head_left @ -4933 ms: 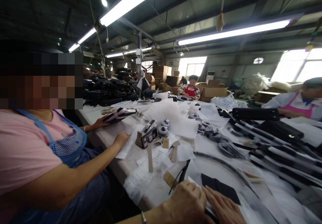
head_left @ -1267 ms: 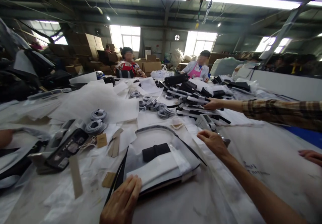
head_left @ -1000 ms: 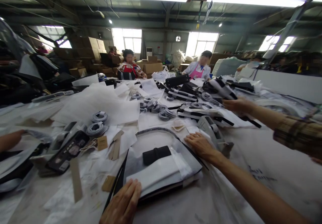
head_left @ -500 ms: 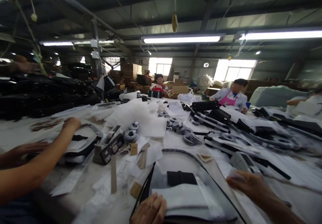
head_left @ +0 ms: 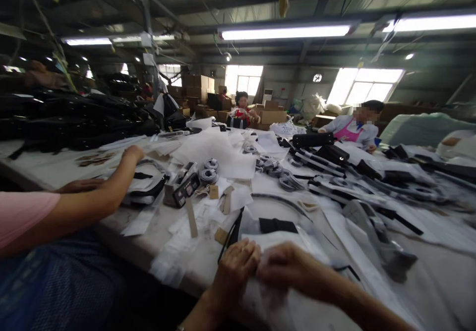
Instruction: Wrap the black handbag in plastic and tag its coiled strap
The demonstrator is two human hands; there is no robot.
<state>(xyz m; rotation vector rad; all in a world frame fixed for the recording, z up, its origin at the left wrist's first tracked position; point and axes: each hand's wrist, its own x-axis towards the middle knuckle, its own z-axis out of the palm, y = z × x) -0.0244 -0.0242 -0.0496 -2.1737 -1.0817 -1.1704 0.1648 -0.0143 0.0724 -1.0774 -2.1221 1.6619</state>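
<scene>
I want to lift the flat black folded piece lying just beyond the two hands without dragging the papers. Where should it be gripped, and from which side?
Probably by its near long edge, coming from the wearer's side. The black folded piece lies flat and wide on white sheet, just past the left hand and right hand. A thin black strap crowds its left end, so pinch mid-edge or rightward.

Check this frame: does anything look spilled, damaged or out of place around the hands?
Nothing stands out. Both hands, left and right, pinch the white wrapping sheet over a bag; paper tags and coiled straps lie scattered, none visibly damaged.
</scene>
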